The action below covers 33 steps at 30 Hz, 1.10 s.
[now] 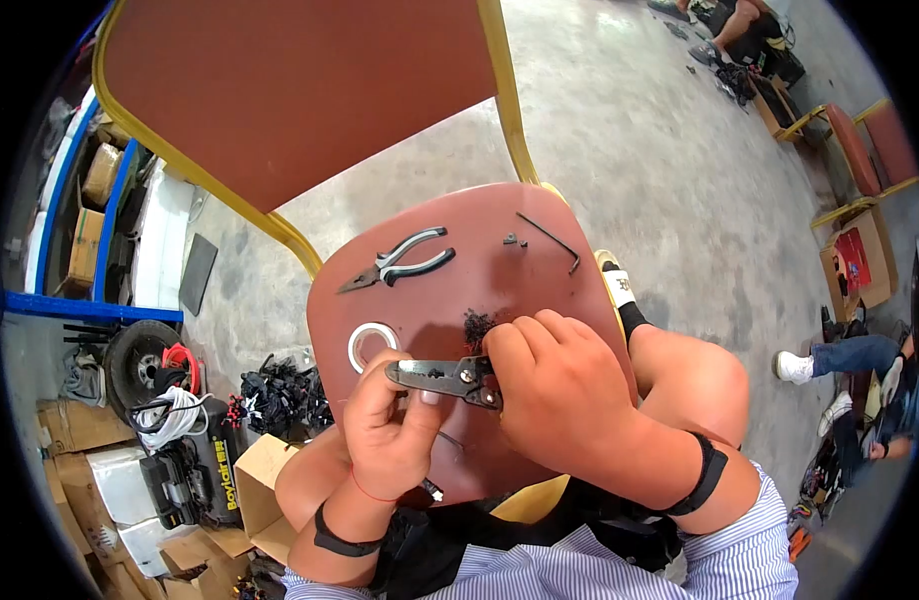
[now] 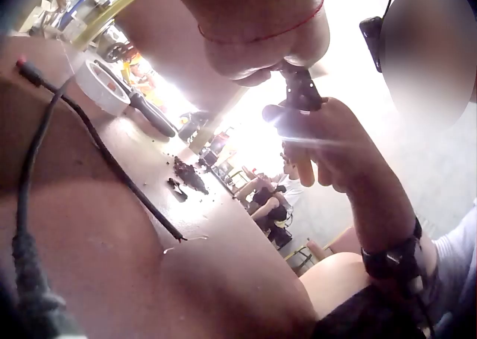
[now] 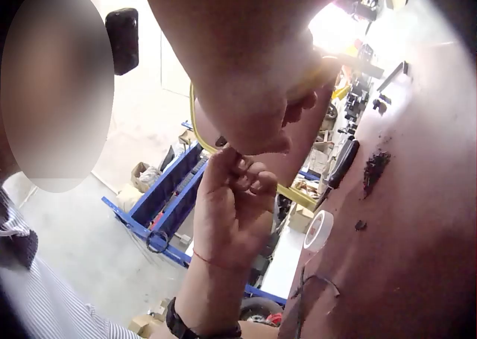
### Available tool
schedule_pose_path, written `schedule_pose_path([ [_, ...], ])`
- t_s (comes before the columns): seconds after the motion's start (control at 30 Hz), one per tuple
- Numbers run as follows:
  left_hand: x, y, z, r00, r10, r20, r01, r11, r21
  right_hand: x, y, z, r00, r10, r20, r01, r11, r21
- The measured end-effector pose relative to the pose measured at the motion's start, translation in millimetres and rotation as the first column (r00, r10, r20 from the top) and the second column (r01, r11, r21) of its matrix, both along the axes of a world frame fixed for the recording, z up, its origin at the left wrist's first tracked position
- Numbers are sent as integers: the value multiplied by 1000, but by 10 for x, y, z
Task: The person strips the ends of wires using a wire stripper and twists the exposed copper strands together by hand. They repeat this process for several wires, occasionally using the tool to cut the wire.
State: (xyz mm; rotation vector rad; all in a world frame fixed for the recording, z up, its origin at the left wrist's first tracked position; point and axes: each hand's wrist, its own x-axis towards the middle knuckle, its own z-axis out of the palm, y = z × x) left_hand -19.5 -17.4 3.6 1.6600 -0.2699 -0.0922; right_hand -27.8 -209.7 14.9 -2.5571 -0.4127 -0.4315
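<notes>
My right hand point(image 1: 565, 385) grips the dark handles of a wire stripper point(image 1: 445, 380) above the chair seat. The tool's flat grey jaws point left. My left hand point(image 1: 390, 430) pinches the jaw end between thumb and curled fingers; whatever else lies between those fingers is hidden. On the seat below lies a black cable point(image 2: 123, 171), its cut end showing thin bare strands. A roll of white tape point(image 1: 372, 346) rests beyond the left hand. Near the right knuckles sits a small heap of black scraps point(image 1: 478, 325).
A red-brown chair point(image 1: 460, 210) with a gold frame serves as the work surface. On it lie pliers point(image 1: 398, 262), a hex key point(image 1: 552, 243) and small dark parts point(image 1: 516, 241). A cardboard box point(image 1: 265, 490) stands at the left, near a wheel point(image 1: 140, 360) and a blue rack point(image 1: 60, 303).
</notes>
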Motion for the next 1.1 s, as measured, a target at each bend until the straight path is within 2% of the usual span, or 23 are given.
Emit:
schedule_pose_path([
  [0.13,34,-35,0,1000,20,-13,-19,1000,25,-5,1,11,1000,-15,26,18,990,-143],
  [0.27,23,-99,29,998,53,-36,-54,998,-28,-25,33,-81,999,-32,39,37,992,-117],
  [0.37,59,-28,-41,991,10,132,-22,996,91,-40,41,-36,999,-42,-26,40,997,-70],
  [0.47,47,-51,-76,979,12,203,-32,995,97,-38,31,7,997,-28,-75,28,1000,10],
  [0.63,50,-12,-79,991,-11,135,-6,992,124,-45,31,35,996,-31,-88,34,999,40],
  [0.73,62,-6,-43,996,-39,76,29,991,130,-29,27,-19,999,-40,-4,40,998,-46],
  [0.83,67,20,-55,997,-66,34,62,994,92,-41,38,7,996,-22,-87,29,997,74],
  [0.93,63,33,-65,997,-82,11,81,995,56,-27,28,-38,1000,-22,-12,22,1000,2],
  [1.03,57,31,-44,997,-79,0,79,996,45,-37,38,-48,999,-22,-48,24,999,31],
  [1.1,70,21,-26,997,-75,16,74,996,56,-25,32,-43,999,-34,10,34,999,-22],
])
